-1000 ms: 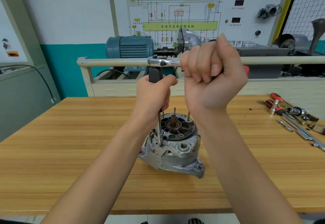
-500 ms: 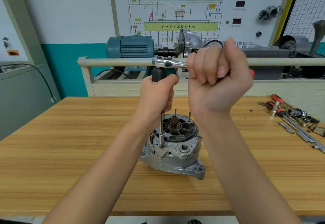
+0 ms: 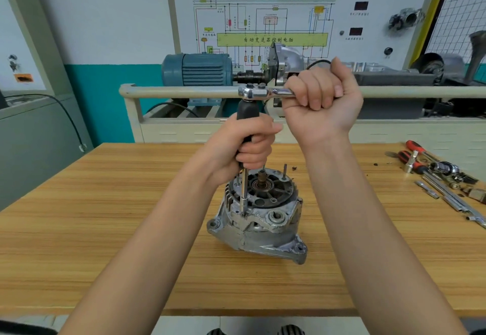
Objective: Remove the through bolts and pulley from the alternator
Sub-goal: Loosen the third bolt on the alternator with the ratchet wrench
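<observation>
The silver alternator (image 3: 259, 225) stands shaft-up in the middle of the wooden table (image 3: 105, 229). Its bare shaft (image 3: 262, 176) sticks up with no pulley on it. Two through bolts (image 3: 284, 171) rise partly out of the housing. A driver with a black handle (image 3: 246, 113) stands upright, its metal shank tip (image 3: 243, 212) seated on a bolt at the housing's front left. My left hand (image 3: 247, 148) is wrapped around the handle. A chrome ratchet (image 3: 259, 92) sits on top of the handle, and my right hand (image 3: 323, 103) grips its lever.
Loose tools lie at the table's right edge: red-handled screwdrivers (image 3: 414, 148), sockets and extension bars (image 3: 452, 198). Behind the table stands a training bench with a rail (image 3: 184, 92), a blue motor (image 3: 197, 70) and a wiring diagram board (image 3: 263, 21).
My right hand has swung the ratchet lever to the right and slightly back. My left hand stays on the driver handle, and the alternator has not moved.
</observation>
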`<control>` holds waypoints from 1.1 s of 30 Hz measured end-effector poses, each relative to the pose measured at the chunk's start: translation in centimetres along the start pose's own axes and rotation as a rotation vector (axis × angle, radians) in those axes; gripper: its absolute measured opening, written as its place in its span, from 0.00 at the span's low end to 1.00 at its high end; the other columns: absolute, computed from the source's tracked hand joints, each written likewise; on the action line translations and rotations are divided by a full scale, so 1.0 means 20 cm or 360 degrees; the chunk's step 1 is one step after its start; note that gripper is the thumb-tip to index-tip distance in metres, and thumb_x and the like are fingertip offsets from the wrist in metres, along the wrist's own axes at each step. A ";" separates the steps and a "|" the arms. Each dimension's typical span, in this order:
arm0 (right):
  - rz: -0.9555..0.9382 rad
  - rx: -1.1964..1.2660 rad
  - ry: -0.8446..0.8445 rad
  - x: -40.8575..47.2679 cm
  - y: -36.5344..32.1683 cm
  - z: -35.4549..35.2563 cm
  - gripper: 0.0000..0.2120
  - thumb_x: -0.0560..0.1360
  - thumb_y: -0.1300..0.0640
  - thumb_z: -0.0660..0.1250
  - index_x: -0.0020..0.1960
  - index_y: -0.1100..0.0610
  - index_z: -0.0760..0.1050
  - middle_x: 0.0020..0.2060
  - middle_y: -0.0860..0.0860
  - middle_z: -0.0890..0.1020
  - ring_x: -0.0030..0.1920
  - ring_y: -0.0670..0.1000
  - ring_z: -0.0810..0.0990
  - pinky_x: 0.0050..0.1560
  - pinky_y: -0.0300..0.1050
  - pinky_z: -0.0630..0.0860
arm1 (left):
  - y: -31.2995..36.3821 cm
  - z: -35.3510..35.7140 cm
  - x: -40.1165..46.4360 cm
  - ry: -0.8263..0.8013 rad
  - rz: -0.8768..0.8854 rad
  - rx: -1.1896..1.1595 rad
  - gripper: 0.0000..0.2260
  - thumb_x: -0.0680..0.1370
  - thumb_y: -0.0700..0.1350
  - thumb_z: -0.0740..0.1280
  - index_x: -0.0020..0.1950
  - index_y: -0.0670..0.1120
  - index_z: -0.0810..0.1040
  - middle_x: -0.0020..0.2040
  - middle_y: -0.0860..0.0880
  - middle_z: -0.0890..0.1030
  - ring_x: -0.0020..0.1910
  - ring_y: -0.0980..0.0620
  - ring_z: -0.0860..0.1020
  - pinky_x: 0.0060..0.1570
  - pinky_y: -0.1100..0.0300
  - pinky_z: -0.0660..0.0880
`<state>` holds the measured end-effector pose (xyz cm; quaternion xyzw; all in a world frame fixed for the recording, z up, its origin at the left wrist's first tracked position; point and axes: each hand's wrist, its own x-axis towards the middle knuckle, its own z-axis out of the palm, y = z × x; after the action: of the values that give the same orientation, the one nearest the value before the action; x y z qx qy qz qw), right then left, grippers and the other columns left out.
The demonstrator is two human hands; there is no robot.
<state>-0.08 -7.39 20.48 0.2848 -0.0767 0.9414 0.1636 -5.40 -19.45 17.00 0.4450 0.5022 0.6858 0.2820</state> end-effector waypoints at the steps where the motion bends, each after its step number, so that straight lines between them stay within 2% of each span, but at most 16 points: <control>1: -0.0055 -0.0059 0.0004 -0.01 0.00 0.00 0.22 0.72 0.60 0.56 0.19 0.55 0.60 0.14 0.48 0.59 0.16 0.47 0.56 0.22 0.38 0.56 | -0.01 0.00 0.01 0.0068 -0.0010 -0.0010 0.18 0.71 0.40 0.65 0.23 0.48 0.65 0.18 0.54 0.60 0.15 0.59 0.56 0.19 0.68 0.53; 5: -0.0342 -0.0551 -0.0188 -0.07 0.07 0.03 0.23 0.75 0.62 0.55 0.20 0.55 0.61 0.16 0.48 0.60 0.20 0.48 0.54 0.25 0.41 0.57 | -0.03 0.03 0.02 0.0616 0.0120 0.0107 0.21 0.77 0.36 0.62 0.25 0.48 0.62 0.19 0.54 0.59 0.17 0.57 0.55 0.20 0.68 0.53; 8: -0.0591 -0.0876 -0.0430 -0.13 0.17 0.05 0.23 0.74 0.66 0.55 0.22 0.55 0.60 0.17 0.49 0.61 0.20 0.47 0.57 0.27 0.44 0.56 | -0.05 0.08 0.03 0.1082 0.0229 0.0224 0.19 0.75 0.34 0.63 0.29 0.47 0.60 0.20 0.53 0.59 0.19 0.55 0.55 0.21 0.67 0.55; 10: -0.0704 -0.0975 -0.0536 -0.15 0.21 0.05 0.21 0.73 0.67 0.54 0.23 0.55 0.56 0.17 0.49 0.62 0.20 0.46 0.58 0.27 0.45 0.54 | -0.06 0.10 0.03 0.1200 0.0272 0.0240 0.19 0.74 0.34 0.63 0.29 0.47 0.59 0.21 0.53 0.59 0.19 0.55 0.55 0.20 0.67 0.55; 12: -0.0695 -0.0971 -0.0571 -0.15 0.20 0.05 0.21 0.73 0.67 0.54 0.23 0.55 0.57 0.17 0.49 0.62 0.20 0.46 0.58 0.27 0.45 0.53 | -0.05 0.09 0.02 0.1156 0.0264 0.0250 0.19 0.74 0.33 0.64 0.29 0.47 0.59 0.21 0.53 0.59 0.19 0.55 0.55 0.20 0.67 0.55; 14: -0.0547 -0.0862 -0.0525 -0.13 0.15 0.05 0.23 0.74 0.66 0.54 0.20 0.55 0.61 0.16 0.48 0.62 0.19 0.46 0.57 0.27 0.43 0.54 | -0.04 0.06 0.00 0.0940 0.0234 0.0268 0.18 0.74 0.33 0.64 0.30 0.47 0.60 0.21 0.53 0.60 0.19 0.55 0.56 0.21 0.66 0.56; 17: -0.0210 -0.0488 -0.0227 -0.06 0.06 0.04 0.24 0.74 0.61 0.56 0.19 0.55 0.61 0.15 0.48 0.59 0.20 0.48 0.52 0.25 0.39 0.55 | -0.01 0.01 -0.03 0.0483 0.0174 0.0216 0.17 0.72 0.36 0.66 0.27 0.47 0.64 0.20 0.53 0.61 0.19 0.55 0.58 0.22 0.65 0.59; 19: -0.0058 -0.0214 -0.0044 -0.02 0.03 0.02 0.23 0.73 0.60 0.56 0.19 0.55 0.60 0.15 0.48 0.59 0.18 0.47 0.54 0.24 0.38 0.55 | 0.01 -0.02 -0.03 0.0249 0.0081 0.0162 0.16 0.72 0.39 0.65 0.25 0.48 0.65 0.20 0.53 0.62 0.18 0.55 0.59 0.22 0.65 0.60; 22: -0.0029 -0.0079 0.0036 0.00 0.02 0.00 0.23 0.73 0.60 0.57 0.19 0.55 0.60 0.15 0.48 0.59 0.16 0.46 0.57 0.22 0.38 0.56 | 0.00 -0.01 -0.01 0.0072 -0.0047 -0.0023 0.17 0.72 0.40 0.62 0.23 0.48 0.64 0.18 0.53 0.61 0.16 0.57 0.58 0.20 0.66 0.56; 25: -0.0182 -0.0254 -0.0026 -0.03 0.04 0.01 0.22 0.72 0.61 0.57 0.20 0.55 0.60 0.15 0.48 0.59 0.18 0.47 0.57 0.23 0.39 0.57 | -0.02 0.00 0.00 0.0303 -0.0028 -0.0010 0.21 0.74 0.40 0.62 0.21 0.50 0.62 0.17 0.54 0.59 0.15 0.58 0.55 0.19 0.67 0.52; 27: -0.0344 -0.0488 -0.0172 -0.07 0.08 0.02 0.23 0.73 0.61 0.57 0.20 0.54 0.61 0.16 0.48 0.60 0.19 0.47 0.55 0.25 0.40 0.57 | -0.04 0.03 0.01 0.0603 0.0059 0.0092 0.23 0.76 0.37 0.62 0.22 0.51 0.60 0.18 0.54 0.58 0.16 0.57 0.54 0.20 0.68 0.53; 30: -0.0701 -0.0871 -0.0452 -0.14 0.17 0.04 0.23 0.74 0.65 0.55 0.22 0.54 0.63 0.17 0.48 0.62 0.20 0.47 0.57 0.27 0.42 0.55 | -0.06 0.08 0.03 0.1024 0.0175 0.0201 0.21 0.75 0.34 0.63 0.26 0.49 0.59 0.20 0.54 0.58 0.18 0.55 0.54 0.20 0.68 0.55; 33: -0.0931 -0.1064 -0.0530 -0.17 0.24 0.06 0.20 0.73 0.69 0.54 0.25 0.53 0.59 0.18 0.47 0.63 0.20 0.45 0.59 0.28 0.41 0.56 | -0.07 0.09 0.04 0.1146 0.0225 0.0241 0.20 0.74 0.34 0.64 0.28 0.48 0.60 0.20 0.53 0.59 0.19 0.55 0.55 0.20 0.67 0.55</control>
<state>1.44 -13.07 19.26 0.3732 -0.3173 0.7210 0.4901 -4.31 -17.49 16.07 0.2286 0.5865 0.7770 0.0056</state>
